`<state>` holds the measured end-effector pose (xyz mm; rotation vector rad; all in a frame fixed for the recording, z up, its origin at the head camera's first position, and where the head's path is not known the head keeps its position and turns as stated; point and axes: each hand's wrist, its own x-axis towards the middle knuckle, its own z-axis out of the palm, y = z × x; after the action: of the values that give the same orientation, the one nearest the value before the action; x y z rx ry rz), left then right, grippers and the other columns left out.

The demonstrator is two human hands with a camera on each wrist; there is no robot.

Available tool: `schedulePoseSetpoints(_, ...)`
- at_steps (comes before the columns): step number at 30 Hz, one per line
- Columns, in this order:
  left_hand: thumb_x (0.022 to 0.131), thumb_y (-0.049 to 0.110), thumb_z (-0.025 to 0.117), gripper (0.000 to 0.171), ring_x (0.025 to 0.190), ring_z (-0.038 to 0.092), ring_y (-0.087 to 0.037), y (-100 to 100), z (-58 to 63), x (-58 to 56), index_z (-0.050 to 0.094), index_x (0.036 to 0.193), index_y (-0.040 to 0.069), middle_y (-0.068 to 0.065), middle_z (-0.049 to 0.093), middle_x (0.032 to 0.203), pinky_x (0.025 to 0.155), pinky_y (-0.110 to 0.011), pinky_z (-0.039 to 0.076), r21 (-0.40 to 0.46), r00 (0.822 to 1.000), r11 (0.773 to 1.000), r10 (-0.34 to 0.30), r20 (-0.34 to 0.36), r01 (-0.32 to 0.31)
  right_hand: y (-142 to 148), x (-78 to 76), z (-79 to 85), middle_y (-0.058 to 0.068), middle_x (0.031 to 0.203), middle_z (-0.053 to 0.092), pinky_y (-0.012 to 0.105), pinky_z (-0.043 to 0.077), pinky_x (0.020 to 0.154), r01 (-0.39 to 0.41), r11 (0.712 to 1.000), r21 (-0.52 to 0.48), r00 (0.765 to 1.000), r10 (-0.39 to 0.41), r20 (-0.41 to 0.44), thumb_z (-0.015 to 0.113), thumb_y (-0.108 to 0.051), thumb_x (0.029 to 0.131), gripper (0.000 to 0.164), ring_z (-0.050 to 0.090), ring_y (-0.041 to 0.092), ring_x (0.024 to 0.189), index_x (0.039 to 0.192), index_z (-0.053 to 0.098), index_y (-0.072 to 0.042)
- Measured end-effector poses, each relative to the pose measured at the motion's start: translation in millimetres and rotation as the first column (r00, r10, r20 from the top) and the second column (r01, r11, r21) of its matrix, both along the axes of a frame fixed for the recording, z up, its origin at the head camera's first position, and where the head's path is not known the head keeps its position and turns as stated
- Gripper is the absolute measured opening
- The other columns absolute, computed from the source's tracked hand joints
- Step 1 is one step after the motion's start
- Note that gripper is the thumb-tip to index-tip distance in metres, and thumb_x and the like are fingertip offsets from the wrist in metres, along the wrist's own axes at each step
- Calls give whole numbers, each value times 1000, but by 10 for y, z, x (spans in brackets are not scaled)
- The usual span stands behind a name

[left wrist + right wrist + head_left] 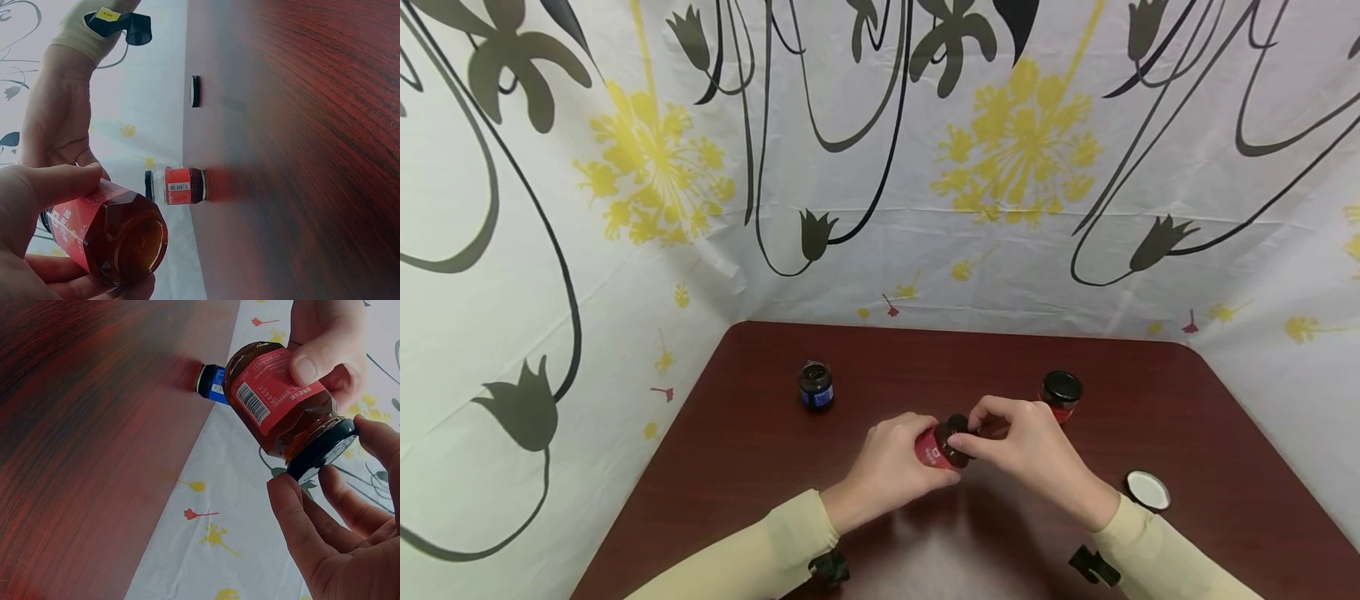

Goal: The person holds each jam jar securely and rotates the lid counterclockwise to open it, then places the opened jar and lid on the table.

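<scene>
Left hand [895,458] grips a jar [275,400], right hand [1030,442] pinches its lid [320,453]; blue jar [816,387] stands at ten o'clock from them.

Has a round-cornered, reddish-brown wood-grain tabletop [737,467], backed and flanked by white sheeting [910,192] printed with yellow umbels [1018,146] and grey tulips [816,236].

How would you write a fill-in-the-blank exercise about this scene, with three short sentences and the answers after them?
The left hand grips a tilted jar, and the right hand pinches its lid, coloured ____.
On the table's left side stands another jar, whose label is ____.
The loose lid lies with its white inside facing ____.

Missing words: black; blue; up.
</scene>
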<state>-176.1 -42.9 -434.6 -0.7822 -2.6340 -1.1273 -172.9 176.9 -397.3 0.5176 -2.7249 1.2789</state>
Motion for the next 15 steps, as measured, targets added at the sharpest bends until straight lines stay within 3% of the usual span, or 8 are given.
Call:
schedulePoseSetpoints(8, 72, 44, 91, 56, 87, 60, -5, -47, -16, -30, 70, 116, 18, 10, 67, 102, 72, -21, 52, 43, 995, 999, -33, 98, 29, -7, -17, -13, -15, 83, 71, 29, 57, 67, -35, 999, 3, 999, 35, -10, 82, -55, 77, 27, 71, 3, 77, 84, 67, -34)
schedulePoseSetpoints(15, 72, 42, 91, 54, 87, 59, -5, -56, -7, -40, 71, 117, 19, 12, 66, 101, 72, -21, 52, 50, 991, 998, -44, 130, 38, -1, -18, -1, -16, 85, 71, 29, 57, 68, -51, 999, 9, 998, 51, -24, 82, -54, 77, 26, 71, 3, 79, 87, 68, -34)
